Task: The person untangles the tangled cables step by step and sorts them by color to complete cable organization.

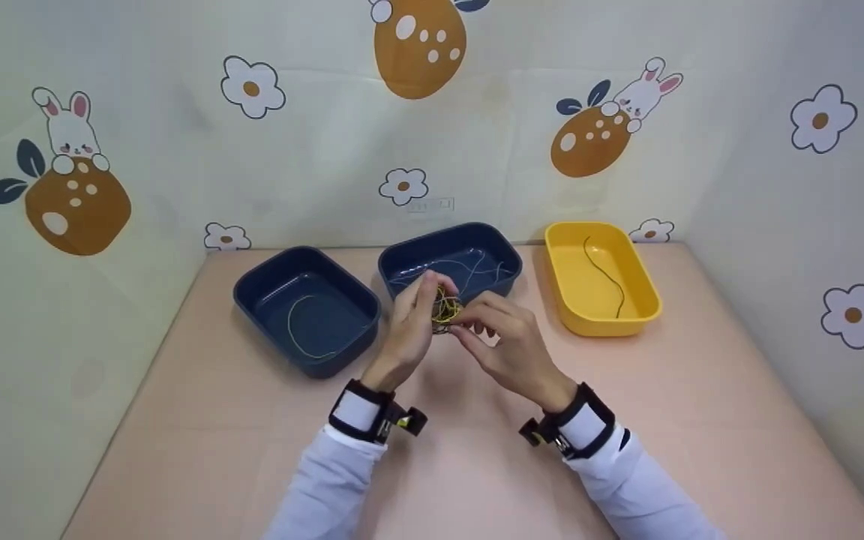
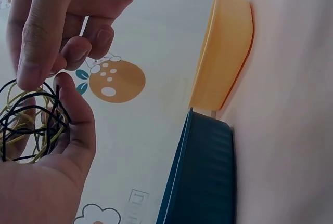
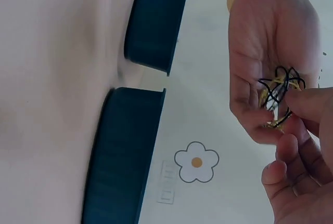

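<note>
Hands, two, gripping one wire tangle; trays, three.

Black-and-yellow wire tangle between left hand and right hand

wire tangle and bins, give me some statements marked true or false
1. The left hand holds the wire tangle. True.
2. The yellow bin is empty. False: a dark wire lies in it.
3. A yellowish wire lies in the left blue bin. True.
4. The right hand lies flat on the table. False: it pinches at the wire tangle.
5. The middle bin is yellow. False: it is blue.
</note>
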The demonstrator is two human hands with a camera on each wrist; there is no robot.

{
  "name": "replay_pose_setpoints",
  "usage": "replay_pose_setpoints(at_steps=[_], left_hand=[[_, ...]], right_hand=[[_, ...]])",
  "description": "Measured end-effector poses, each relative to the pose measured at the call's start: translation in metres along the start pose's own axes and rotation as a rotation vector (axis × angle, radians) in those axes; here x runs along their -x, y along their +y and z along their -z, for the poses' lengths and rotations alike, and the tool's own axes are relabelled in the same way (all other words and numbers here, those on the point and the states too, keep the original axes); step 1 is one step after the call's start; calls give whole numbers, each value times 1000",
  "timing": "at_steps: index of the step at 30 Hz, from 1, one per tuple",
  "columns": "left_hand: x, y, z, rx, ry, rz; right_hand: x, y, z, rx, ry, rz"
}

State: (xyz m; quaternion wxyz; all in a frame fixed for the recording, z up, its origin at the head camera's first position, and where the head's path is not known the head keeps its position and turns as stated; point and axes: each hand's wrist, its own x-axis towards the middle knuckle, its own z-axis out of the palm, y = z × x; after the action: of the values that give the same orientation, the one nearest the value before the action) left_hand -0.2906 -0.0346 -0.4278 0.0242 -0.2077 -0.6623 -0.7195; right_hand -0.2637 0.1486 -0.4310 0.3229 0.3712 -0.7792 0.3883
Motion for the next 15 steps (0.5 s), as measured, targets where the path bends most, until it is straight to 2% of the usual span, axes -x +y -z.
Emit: replay_pose_setpoints(at_steps=[5, 10, 15], left_hand=[[1, -1, 5, 13, -63, 7], [1, 0, 9, 9, -84, 26], [1, 0, 11, -21, -88, 11]], right_hand=[[-2, 1, 7, -76, 10, -94], [-3, 2, 13, -234, 36, -273], [-4, 5, 17, -394, 71, -422]])
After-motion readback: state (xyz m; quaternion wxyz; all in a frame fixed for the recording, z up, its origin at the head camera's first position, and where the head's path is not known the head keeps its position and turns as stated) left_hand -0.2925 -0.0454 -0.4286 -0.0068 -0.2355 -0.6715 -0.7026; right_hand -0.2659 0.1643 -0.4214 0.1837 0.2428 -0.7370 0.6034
